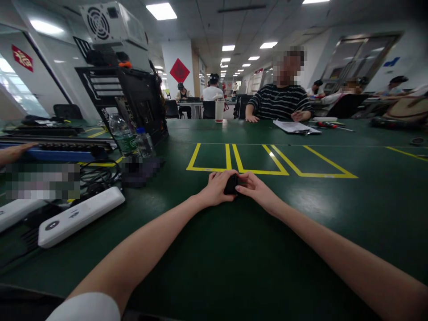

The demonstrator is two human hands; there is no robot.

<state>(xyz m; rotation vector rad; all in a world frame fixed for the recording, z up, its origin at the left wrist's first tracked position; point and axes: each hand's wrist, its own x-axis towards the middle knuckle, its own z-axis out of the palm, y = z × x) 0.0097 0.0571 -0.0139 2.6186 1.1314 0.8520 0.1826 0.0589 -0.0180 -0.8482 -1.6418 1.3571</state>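
Observation:
Both my hands meet at a small black object on the green table, in front of the yellow tape outlines. My left hand wraps round it from the left, fingers over its top and thumb along the near side. From the right, my right hand pinches its edge between thumb and fingertips. The object is dark and compact, and my fingers cover much of it, so its kind does not show.
Left of me lie a white power strip, tangled cables and clear plastic bottles by an open black computer case. Across the table a person in a striped top sits at a clipboard, near a white cup and screwdrivers.

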